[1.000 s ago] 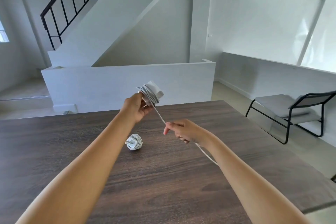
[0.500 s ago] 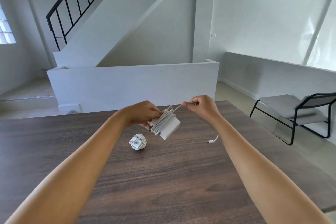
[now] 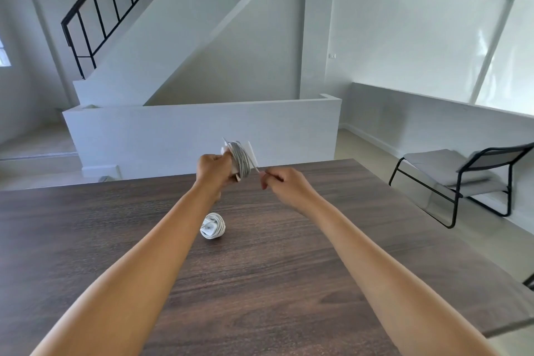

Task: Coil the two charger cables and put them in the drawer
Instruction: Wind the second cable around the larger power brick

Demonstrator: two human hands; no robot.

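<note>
Nearest, along the bottom of the frame: two bare forearms reaching up from the lower corners over a dark wood-grain table (image 3: 260, 298).

A little farther, just left of centre on the table: a small white charger with its cable wound round it (image 3: 213, 226), lying alone, partly tucked behind the left forearm, touched by neither hand.

Higher, at centre frame, raised above the far edge of the table: left hand (image 3: 213, 168), fingers curled tight round one end of a white charger block (image 3: 241, 159), gripping it. Grey-white cable turns wrapped round the middle of the block. Just to the right: right hand (image 3: 281, 182), fingers curled, pinching the short loose cable end (image 3: 260, 170) that runs straight and taut from the windings. Hands close together, not touching.

Beyond the table, centre: a low white half-wall (image 3: 202, 130). At right, on the floor: a black-framed chair with a grey cushion (image 3: 462, 173). At upper left: a white staircase with a black railing (image 3: 115, 3). At upper right: plain white walls and a glossy panel.
</note>
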